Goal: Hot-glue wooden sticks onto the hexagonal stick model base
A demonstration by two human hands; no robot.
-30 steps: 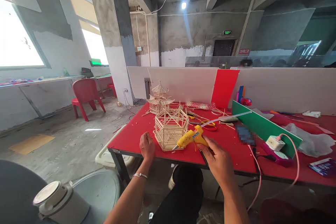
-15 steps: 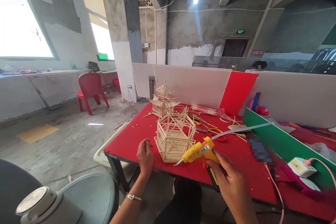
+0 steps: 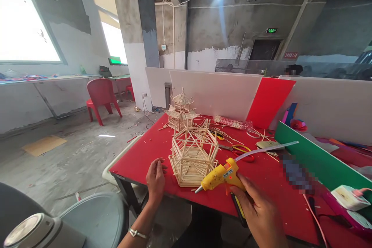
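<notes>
My right hand (image 3: 258,205) is wrapped round the handle of a yellow hot glue gun (image 3: 216,176), with a clear glue stick (image 3: 269,149) poking out of its back. Its nozzle points down and left, just before a hexagonal frame of thin wooden sticks (image 3: 193,159) on the red table (image 3: 139,155). Left of that frame and apart from it, my left hand (image 3: 156,180) is held at the table's near edge, fingers loosely bent and slightly apart, with nothing visible in them. Behind the frame stands a small tiered pagoda (image 3: 182,110) of the same sticks.
Scissors (image 3: 238,151), a cutter knife (image 3: 217,135) and loose sticks lie behind the glue gun. A green panel (image 3: 316,159) and a white plug adapter (image 3: 348,197) are at the right. A grey round lid (image 3: 95,217) and a red chair (image 3: 101,95) are to the left.
My view has shifted slightly. My left hand sits a little farther left from the stick frame. The glue gun stays in my right hand, its nozzle slightly lower in view.
</notes>
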